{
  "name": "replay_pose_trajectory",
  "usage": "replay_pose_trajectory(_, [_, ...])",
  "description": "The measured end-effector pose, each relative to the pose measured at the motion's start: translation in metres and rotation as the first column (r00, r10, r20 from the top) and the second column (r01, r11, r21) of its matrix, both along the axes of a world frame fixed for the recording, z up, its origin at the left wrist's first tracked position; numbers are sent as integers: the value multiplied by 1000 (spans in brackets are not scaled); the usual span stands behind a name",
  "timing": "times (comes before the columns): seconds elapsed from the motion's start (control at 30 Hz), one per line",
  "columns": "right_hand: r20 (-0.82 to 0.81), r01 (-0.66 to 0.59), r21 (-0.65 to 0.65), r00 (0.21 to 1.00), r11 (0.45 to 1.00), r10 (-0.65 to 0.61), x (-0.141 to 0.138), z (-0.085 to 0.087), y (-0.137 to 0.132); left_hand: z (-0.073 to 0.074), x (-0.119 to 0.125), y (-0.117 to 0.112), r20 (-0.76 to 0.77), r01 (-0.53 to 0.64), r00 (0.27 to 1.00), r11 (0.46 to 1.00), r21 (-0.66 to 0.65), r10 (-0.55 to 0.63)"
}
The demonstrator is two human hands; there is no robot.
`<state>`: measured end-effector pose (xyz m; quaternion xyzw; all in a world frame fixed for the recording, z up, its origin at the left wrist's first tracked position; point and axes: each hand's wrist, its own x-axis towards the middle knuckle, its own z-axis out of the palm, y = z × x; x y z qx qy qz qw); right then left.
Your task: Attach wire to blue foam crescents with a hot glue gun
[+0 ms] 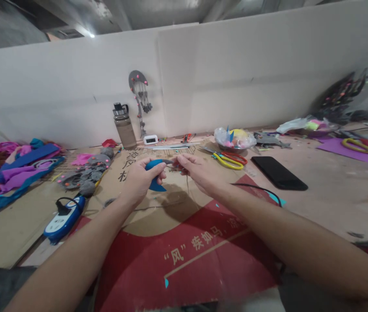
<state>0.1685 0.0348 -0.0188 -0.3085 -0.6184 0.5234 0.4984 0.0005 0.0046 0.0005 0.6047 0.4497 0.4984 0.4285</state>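
Note:
My left hand (143, 177) is closed around a blue glue gun (155, 173), held above the cardboard sheet (184, 242) with its nozzle pointing right. My right hand (197, 169) pinches a small dark piece right at the nozzle tip; I cannot make out what the piece is. The two hands nearly touch over the middle of the cardboard. A thin black cord (258, 190) runs off to the right behind my right forearm.
Grey felt pieces (88, 173) and colourful felt (14, 169) lie left, a blue power strip (65, 216) near the front left. A water bottle (124, 125), small clock (150, 139), yellow scissors (229, 159), bowl of scraps (236, 138) and black phone (279, 173) stand behind and right.

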Motion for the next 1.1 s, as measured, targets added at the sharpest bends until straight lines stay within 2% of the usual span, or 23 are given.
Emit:
replay_pose_trajectory(0.1, [71, 51, 141, 996, 989, -61, 0, 3, -3, 1, 1, -1, -30, -22, 999, 1000, 0, 22])
replay_pose_trajectory(0.2, [151, 59, 168, 985, 984, -85, -1, 6, -7, 2, 3, -4, -74, -8, 997, 1000, -21, 6])
replay_pose_trajectory(0.27, [182, 111, 189, 973, 976, -146, -2, 6, -10, 2, 5, -6, -84, 0, 996, 999, -34, -2])
replay_pose_trajectory(0.43, [190, 249, 364, 923, 897, -334, -3, 1, -14, -4, 6, -2, 1, 18, 1000, 996, -88, -18])
replay_pose_trajectory(0.5, [187, 225, 352, 934, 909, -304, -2, 1, -13, -6, 6, 0, 47, 38, 998, 993, -111, -33])
replay_pose_trajectory(0.57, [170, 155, 263, 964, 952, -204, -2, 2, -12, -7, 5, 2, 63, 46, 997, 992, -115, -39])
replay_pose_trajectory(0.63, [140, 104, 176, 982, 979, -129, -2, 3, -10, -7, 5, 3, 36, 38, 999, 994, -101, -35])
replay_pose_trajectory(0.7, [131, 95, 152, 985, 984, -116, -3, 3, -9, -7, 5, 3, -12, 23, 1000, 997, -70, -23])
replay_pose_trajectory(0.83, [147, 156, 220, 971, 963, -191, -4, -1, -12, -7, 7, -1, -90, 0, 996, 1000, -23, -2])
replay_pose_trajectory(1.0, [188, 266, 405, 912, 875, -365, -2, 0, -20, -6, 10, -6, -94, 19, 995, 999, -29, -21])
replay_pose_trajectory(1.03, [194, 261, 411, 911, 873, -364, -1, 1, -20, -7, 10, -5, -71, 30, 997, 999, -33, -32])
replay_pose_trajectory(1.1, [200, 206, 352, 937, 913, -288, -1, 1, -17, -8, 10, -4, -16, 47, 999, 998, -49, -48])
